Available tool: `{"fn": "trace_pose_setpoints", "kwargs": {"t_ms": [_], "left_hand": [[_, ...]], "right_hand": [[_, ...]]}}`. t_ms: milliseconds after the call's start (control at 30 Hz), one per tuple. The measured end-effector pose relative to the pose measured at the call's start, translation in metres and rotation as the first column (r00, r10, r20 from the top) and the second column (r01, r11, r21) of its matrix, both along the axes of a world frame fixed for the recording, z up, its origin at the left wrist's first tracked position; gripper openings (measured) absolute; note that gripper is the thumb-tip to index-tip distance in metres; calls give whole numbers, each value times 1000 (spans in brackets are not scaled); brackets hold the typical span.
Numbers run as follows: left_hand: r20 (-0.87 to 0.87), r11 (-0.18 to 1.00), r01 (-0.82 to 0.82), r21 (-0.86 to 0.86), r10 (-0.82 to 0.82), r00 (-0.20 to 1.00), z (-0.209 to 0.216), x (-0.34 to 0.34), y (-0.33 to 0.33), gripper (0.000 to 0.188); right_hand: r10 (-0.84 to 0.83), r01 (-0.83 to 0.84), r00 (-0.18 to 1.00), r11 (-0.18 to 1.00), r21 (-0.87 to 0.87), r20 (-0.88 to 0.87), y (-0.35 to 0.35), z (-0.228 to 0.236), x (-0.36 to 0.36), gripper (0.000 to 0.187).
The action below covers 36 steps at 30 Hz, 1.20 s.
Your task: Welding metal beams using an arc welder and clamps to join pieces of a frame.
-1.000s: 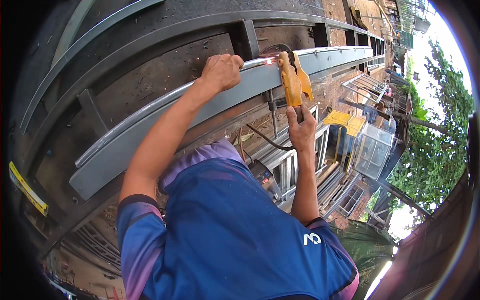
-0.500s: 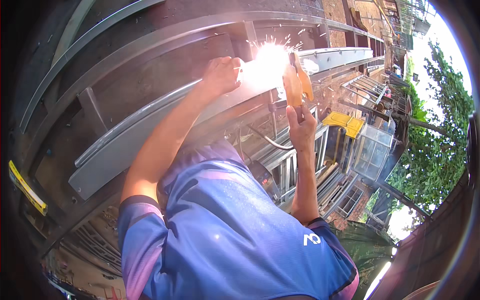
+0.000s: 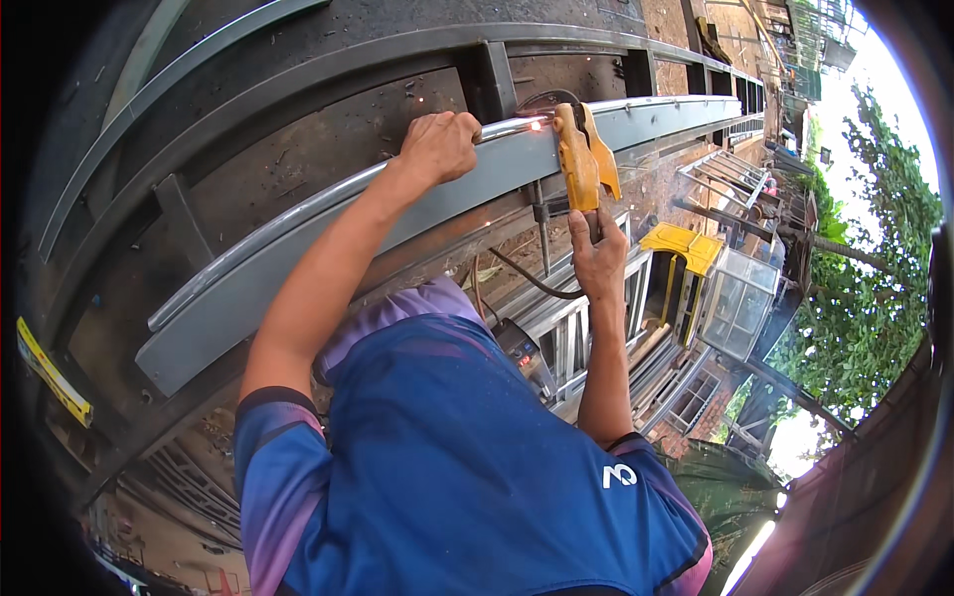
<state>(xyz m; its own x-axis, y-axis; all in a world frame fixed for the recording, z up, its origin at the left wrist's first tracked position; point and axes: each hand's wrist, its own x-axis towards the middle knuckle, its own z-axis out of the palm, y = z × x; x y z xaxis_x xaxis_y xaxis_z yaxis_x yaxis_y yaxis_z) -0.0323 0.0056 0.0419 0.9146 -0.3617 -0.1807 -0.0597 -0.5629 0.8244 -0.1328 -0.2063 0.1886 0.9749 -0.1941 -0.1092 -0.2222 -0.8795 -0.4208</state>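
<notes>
My right hand (image 3: 599, 253) is wrapped round the dark handle of a yellow electrode holder (image 3: 579, 164). The holder's jaws reach the long grey steel bar (image 3: 358, 263), just right of a small orange glowing spot (image 3: 538, 125). A shiny round rod (image 3: 268, 238) runs along the bar's upper edge. On that rod, left of the glow, my left hand (image 3: 437, 149) sits as a closed fist. Whatever lies inside its fingers is hidden; a small dark end shows at the right side of the fist.
Behind the bar lies a welded steel frame (image 3: 487, 79). A cable (image 3: 537, 278) hangs below the holder. A boxy machine (image 3: 522, 350) with a red light stands near my legs. Farther right are a yellow cabinet-like thing (image 3: 686, 248) and stacked metal lengths (image 3: 651, 372). A yellow spirit level (image 3: 55, 377) lies far left.
The bright arc and flying sparks have died down to a small glow, with a few specks nearby. Both hands stay in nearly the same places.
</notes>
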Motion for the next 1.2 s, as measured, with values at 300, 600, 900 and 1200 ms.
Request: {"fn": "trace_pose_setpoints", "kwargs": {"t_ms": [300, 600, 900, 1200], "left_hand": [[82, 1000, -23, 15, 22, 996, 5, -3, 3, 25], [8, 998, -56, 6, 56, 998, 1, -2, -1, 27], [-23, 999, -21, 50, 22, 999, 3, 0, 0, 26], [120, 998, -41, 38, 36, 992, -5, -6, 1, 22]], "right_hand": [[-28, 28, 999, 999, -20, -19, -2, 0, 0, 29], [-43, 44, 999, 999, 32, -27, -2, 3, -2, 29], [-27, 27, 999, 1000, -11, -35, 8, 8, 1, 32], [-27, 26, 998, 999, -22, -52, 3, 6, 3, 31]]}}
